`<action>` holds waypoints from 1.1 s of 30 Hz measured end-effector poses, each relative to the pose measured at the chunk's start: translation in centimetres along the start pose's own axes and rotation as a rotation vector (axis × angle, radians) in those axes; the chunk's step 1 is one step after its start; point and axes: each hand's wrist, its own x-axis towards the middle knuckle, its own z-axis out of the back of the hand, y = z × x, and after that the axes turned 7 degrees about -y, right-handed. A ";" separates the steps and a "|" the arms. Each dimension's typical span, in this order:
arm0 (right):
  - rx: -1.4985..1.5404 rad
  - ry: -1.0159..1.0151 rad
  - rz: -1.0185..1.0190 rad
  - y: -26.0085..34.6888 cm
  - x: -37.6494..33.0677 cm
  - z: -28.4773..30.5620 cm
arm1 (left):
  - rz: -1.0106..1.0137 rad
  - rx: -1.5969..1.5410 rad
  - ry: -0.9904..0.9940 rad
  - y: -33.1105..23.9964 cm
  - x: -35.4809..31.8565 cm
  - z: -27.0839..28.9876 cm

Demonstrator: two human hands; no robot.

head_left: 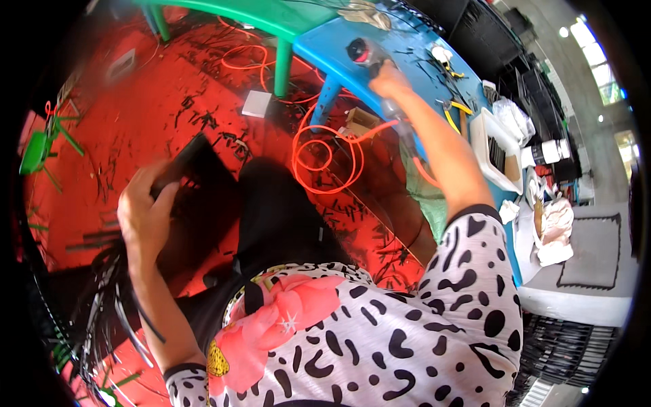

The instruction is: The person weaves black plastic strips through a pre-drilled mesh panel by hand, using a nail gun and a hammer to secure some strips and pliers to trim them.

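Observation:
My left hand [146, 203] is closed over the edge of a dark, flat, black piece [205, 163] beside my knee; its exact kind is hard to make out. Up at the blue table, my right hand [391, 81] grips a hand-held air tool [361, 51] with a black and red head. From the lower end of its handle runs an orange air hose [380, 127], which loops down toward the floor. My right arm stretches out over the table's near edge, while the left one is bent at my side.
On the blue table [332, 44] lie yellow-handled pliers [461, 107], a white bin [498, 166] with dark strips, and black scraps. A green table [261, 17] adjoins it. Black offcuts litter the red floor [135, 88]. Black strips [112, 285] bunch by my left forearm; a green stool [37, 152] stands far left.

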 end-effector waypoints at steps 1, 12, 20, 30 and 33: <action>0.032 0.041 -0.037 0.9 0.1 0.1 | 0.024 -0.016 0.016 -0.3 -0.1 0.4; 0.072 -0.415 0.057 -14.9 6.3 0.5 | 0.196 -0.145 0.059 0.5 -0.5 0.1; -0.330 -0.156 0.039 -23.4 2.3 -0.2 | 0.183 0.057 0.035 0.7 -0.9 1.8; 0.231 0.077 -0.289 -38.1 5.9 -4.2 | 0.107 0.075 -0.004 1.0 -0.4 0.6; -0.203 -0.080 -0.207 -37.3 8.0 -2.6 | 0.074 0.076 -0.024 1.3 -0.9 0.6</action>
